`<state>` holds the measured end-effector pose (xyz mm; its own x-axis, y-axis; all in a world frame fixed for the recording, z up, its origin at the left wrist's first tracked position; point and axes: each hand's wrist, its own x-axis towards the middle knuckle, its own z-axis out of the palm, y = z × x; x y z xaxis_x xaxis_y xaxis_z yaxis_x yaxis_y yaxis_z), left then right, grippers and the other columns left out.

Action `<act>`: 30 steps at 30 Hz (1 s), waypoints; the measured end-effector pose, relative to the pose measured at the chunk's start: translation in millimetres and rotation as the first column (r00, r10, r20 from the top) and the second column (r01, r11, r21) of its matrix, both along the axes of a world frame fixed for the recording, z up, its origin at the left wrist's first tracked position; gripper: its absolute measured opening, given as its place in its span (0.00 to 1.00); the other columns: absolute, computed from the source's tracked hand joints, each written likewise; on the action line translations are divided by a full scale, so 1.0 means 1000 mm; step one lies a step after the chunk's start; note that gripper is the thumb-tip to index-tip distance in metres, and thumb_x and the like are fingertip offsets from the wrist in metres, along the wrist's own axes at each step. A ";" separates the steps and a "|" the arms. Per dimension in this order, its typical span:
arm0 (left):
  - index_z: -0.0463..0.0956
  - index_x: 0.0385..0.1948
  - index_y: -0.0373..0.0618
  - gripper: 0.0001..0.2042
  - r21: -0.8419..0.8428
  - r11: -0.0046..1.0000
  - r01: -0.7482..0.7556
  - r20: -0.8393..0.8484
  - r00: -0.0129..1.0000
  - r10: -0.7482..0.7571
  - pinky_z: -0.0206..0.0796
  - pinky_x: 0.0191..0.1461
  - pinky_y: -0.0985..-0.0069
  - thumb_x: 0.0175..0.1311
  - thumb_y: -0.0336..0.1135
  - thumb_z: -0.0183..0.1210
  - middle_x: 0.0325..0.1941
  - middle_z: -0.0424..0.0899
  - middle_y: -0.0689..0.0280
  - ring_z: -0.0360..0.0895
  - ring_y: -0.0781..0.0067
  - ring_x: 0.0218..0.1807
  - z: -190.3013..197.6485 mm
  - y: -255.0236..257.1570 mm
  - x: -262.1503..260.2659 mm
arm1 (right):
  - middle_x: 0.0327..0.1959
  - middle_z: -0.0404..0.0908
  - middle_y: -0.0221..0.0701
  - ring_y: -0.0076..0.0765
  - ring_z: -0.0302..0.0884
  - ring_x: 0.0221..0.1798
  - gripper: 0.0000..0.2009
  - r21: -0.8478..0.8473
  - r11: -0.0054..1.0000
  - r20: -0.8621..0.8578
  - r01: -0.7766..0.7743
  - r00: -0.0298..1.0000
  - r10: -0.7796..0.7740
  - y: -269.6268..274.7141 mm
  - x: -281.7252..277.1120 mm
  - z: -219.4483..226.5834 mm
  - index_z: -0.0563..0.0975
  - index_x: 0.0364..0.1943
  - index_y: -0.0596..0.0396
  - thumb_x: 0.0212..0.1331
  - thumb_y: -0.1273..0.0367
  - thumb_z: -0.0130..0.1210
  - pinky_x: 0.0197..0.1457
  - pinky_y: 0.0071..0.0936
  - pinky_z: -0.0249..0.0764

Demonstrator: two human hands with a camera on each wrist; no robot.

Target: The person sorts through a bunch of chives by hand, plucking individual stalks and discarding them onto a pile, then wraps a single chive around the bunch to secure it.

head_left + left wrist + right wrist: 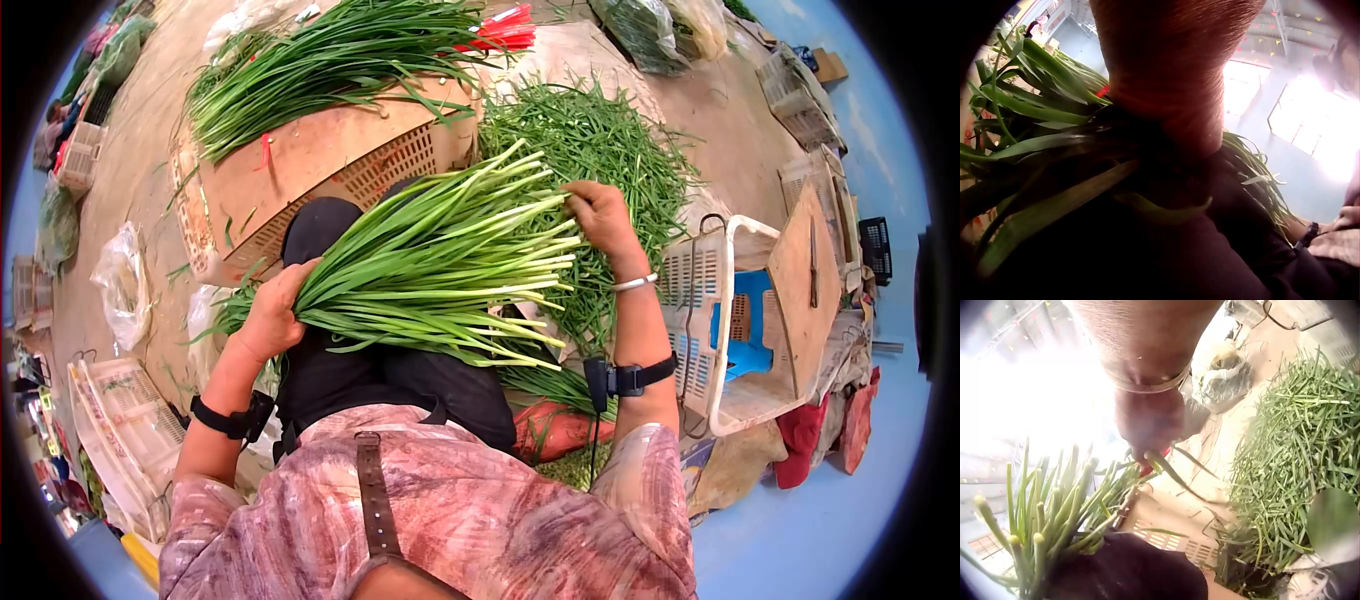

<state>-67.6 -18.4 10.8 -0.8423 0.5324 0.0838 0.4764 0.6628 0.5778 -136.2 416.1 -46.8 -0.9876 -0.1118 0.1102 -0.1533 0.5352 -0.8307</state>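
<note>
A loose bunch of long green garlic chives [440,260] lies fanned across the person's lap, its pale stalk ends pointing right. The left hand [272,310] grips it toward the leafy end. In the left wrist view, leaves [1041,115] spread out past the wrist, and the fingers are hidden in shadow. At the upper stalk ends, the right hand [602,220] has its fingers curled and pinches a chive stalk. The right wrist view has this hand [1147,419] beside a single stalk [1169,475], apart from the upright cut ends [1038,519].
Ahead stands an upturned crate [340,205] with a board on top, bearing more chives [330,75] and red ties [505,30]. A heap of loose green leaves [600,150] covers the floor at right. Beside it is a white crate [735,400]; a plastic bag [122,285] lies left.
</note>
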 end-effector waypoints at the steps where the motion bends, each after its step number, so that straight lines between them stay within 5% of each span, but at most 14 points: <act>1: 0.68 0.51 0.38 0.24 0.000 1.000 0.004 0.003 1.000 -0.004 0.67 0.42 0.67 0.45 0.23 0.56 0.36 0.75 0.54 0.74 0.49 0.39 0.000 -0.001 0.001 | 0.26 0.80 0.30 0.21 0.73 0.27 0.08 -0.033 0.997 0.020 0.064 0.998 -0.064 0.006 -0.003 0.002 0.80 0.37 0.58 0.55 0.77 0.51 0.31 0.20 0.70; 2: 0.68 0.51 0.38 0.24 0.000 1.000 0.002 0.005 1.000 -0.002 0.67 0.42 0.67 0.45 0.23 0.56 0.36 0.75 0.54 0.74 0.49 0.39 0.000 -0.001 0.002 | 0.24 0.79 0.28 0.19 0.70 0.23 0.09 -0.114 0.984 -0.125 0.138 0.980 -0.152 0.015 -0.010 -0.008 0.81 0.38 0.56 0.56 0.76 0.52 0.27 0.19 0.68; 5: 0.67 0.51 0.37 0.25 -0.005 1.000 0.009 -0.010 1.000 -0.009 0.67 0.42 0.67 0.45 0.22 0.57 0.36 0.75 0.54 0.74 0.49 0.39 0.001 -0.001 0.001 | 0.22 0.78 0.28 0.17 0.67 0.19 0.09 -0.088 0.877 0.013 0.473 0.881 -0.474 0.063 -0.027 -0.008 0.80 0.40 0.58 0.56 0.74 0.54 0.22 0.18 0.66; 6: 0.67 0.51 0.37 0.25 -0.009 1.000 0.011 -0.009 1.000 -0.011 0.67 0.42 0.67 0.45 0.22 0.57 0.36 0.75 0.53 0.74 0.49 0.39 0.003 0.000 0.002 | 0.22 0.78 0.28 0.16 0.67 0.18 0.11 -0.049 0.836 0.066 0.546 0.837 -0.543 0.062 -0.029 0.000 0.79 0.43 0.60 0.56 0.73 0.55 0.21 0.18 0.66; 7: 0.67 0.51 0.36 0.25 -0.013 1.000 0.014 -0.011 1.000 -0.014 0.67 0.42 0.67 0.45 0.22 0.57 0.36 0.75 0.53 0.74 0.49 0.39 0.004 0.000 0.002 | 0.30 0.80 0.34 0.20 0.73 0.24 0.19 0.227 0.843 0.181 0.487 0.830 -0.528 0.063 -0.026 0.009 0.73 0.49 0.65 0.53 0.70 0.58 0.29 0.19 0.71; 8: 0.67 0.51 0.36 0.25 -0.011 1.000 0.010 -0.016 1.000 -0.010 0.67 0.42 0.67 0.45 0.22 0.57 0.36 0.75 0.53 0.74 0.49 0.39 0.005 0.000 0.001 | 0.30 0.80 0.34 0.20 0.73 0.24 0.19 0.226 0.845 0.176 0.485 0.832 -0.525 0.057 -0.025 0.012 0.73 0.49 0.65 0.53 0.70 0.58 0.29 0.19 0.71; 10: 0.67 0.50 0.36 0.25 -0.028 1.000 0.010 -0.009 1.000 -0.010 0.67 0.42 0.67 0.44 0.21 0.56 0.36 0.75 0.53 0.74 0.49 0.39 0.004 0.002 0.002 | 0.40 0.79 0.40 0.27 0.77 0.31 0.27 -0.172 0.943 0.203 0.285 0.947 -0.249 0.012 -0.018 0.030 0.70 0.54 0.65 0.49 0.68 0.62 0.40 0.22 0.73; 12: 0.67 0.50 0.36 0.25 -0.029 0.999 0.019 -0.010 1.000 -0.019 0.67 0.42 0.68 0.44 0.21 0.56 0.36 0.75 0.53 0.74 0.50 0.39 0.003 0.002 0.001 | 0.49 0.75 0.42 0.31 0.77 0.37 0.29 -0.471 0.882 0.196 -0.008 0.974 0.113 -0.024 -0.019 0.037 0.70 0.53 0.65 0.45 0.68 0.65 0.48 0.24 0.71; 14: 0.67 0.50 0.35 0.25 -0.031 0.999 0.028 -0.025 0.999 -0.028 0.67 0.42 0.68 0.44 0.21 0.56 0.36 0.75 0.53 0.75 0.50 0.39 0.004 0.002 0.000 | 0.45 0.78 0.39 0.29 0.77 0.37 0.27 -0.430 0.883 0.317 -0.190 0.884 0.344 -0.040 -0.027 0.032 0.72 0.50 0.65 0.44 0.69 0.66 0.47 0.25 0.71; 15: 0.68 0.50 0.35 0.25 -0.032 0.999 0.030 -0.024 0.999 -0.031 0.67 0.42 0.68 0.44 0.21 0.56 0.36 0.75 0.53 0.75 0.50 0.39 0.004 0.001 0.000 | 0.40 0.80 0.35 0.28 0.77 0.38 0.24 -0.550 0.818 0.376 -0.168 0.825 0.422 -0.046 -0.029 0.030 0.75 0.45 0.65 0.42 0.69 0.67 0.46 0.24 0.72; 19: 0.68 0.50 0.35 0.25 -0.047 0.999 0.009 -0.019 1.000 -0.010 0.67 0.42 0.68 0.44 0.21 0.57 0.35 0.75 0.54 0.75 0.51 0.39 0.008 0.002 0.004 | 0.34 0.81 0.30 0.24 0.77 0.34 0.13 -0.787 0.611 0.274 -0.083 0.841 0.467 -0.047 -0.021 0.033 0.78 0.40 0.61 0.47 0.75 0.62 0.40 0.23 0.74; 23: 0.68 0.50 0.36 0.24 -0.034 0.999 0.019 -0.005 1.000 -0.019 0.67 0.42 0.68 0.45 0.23 0.58 0.35 0.76 0.54 0.75 0.51 0.40 0.006 0.001 0.001 | 0.32 0.81 0.29 0.21 0.76 0.33 0.11 -0.725 0.680 0.253 -0.109 0.876 0.411 -0.043 -0.014 0.035 0.79 0.38 0.61 0.48 0.75 0.62 0.38 0.20 0.73; 25: 0.68 0.50 0.37 0.24 -0.016 1.000 0.018 0.003 1.000 -0.018 0.67 0.42 0.68 0.45 0.24 0.58 0.35 0.76 0.54 0.75 0.51 0.40 0.006 0.000 -0.001 | 0.34 0.82 0.29 0.19 0.75 0.34 0.10 -0.435 0.883 0.281 -0.174 0.906 0.317 -0.039 -0.013 0.040 0.79 0.40 0.62 0.52 0.76 0.58 0.39 0.19 0.72; 30: 0.69 0.50 0.39 0.24 -0.019 0.999 0.027 0.042 0.999 -0.026 0.67 0.43 0.68 0.46 0.25 0.58 0.36 0.76 0.55 0.75 0.51 0.40 0.007 0.000 -0.002 | 0.34 0.82 0.27 0.17 0.74 0.35 0.10 -0.428 0.889 0.245 -0.166 0.925 0.291 -0.036 -0.003 0.053 0.79 0.41 0.61 0.55 0.76 0.56 0.41 0.20 0.72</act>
